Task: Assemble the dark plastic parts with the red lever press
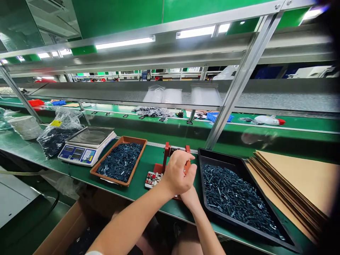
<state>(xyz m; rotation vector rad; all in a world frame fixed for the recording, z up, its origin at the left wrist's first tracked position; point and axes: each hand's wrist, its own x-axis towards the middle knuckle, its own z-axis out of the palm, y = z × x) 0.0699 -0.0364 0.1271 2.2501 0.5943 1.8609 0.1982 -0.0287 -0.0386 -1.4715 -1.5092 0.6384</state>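
Note:
My left hand (178, 171) is curled above a small red metal fixture (166, 154) on the green bench. Its thumb and index finger bend towards each other, and whatever lies inside the fist is hidden. Lower and behind it, my right hand (189, 196) reaches to the fixture's front; its fingers are covered by the left hand. A silver clamp block (153, 179) shows at the fixture's left side. Small dark parts fill a brown tray (138, 161) to the left. More of them lie in a large black tray (203, 193) on the right.
A digital scale (87, 145) stands left of the brown tray, beside a plastic bag of dark parts (57, 138). Stacked cardboard sheets (297, 177) lie at the right. A metal post (239, 81) rises behind the black tray. Clear bags (170, 95) rest on the shelf.

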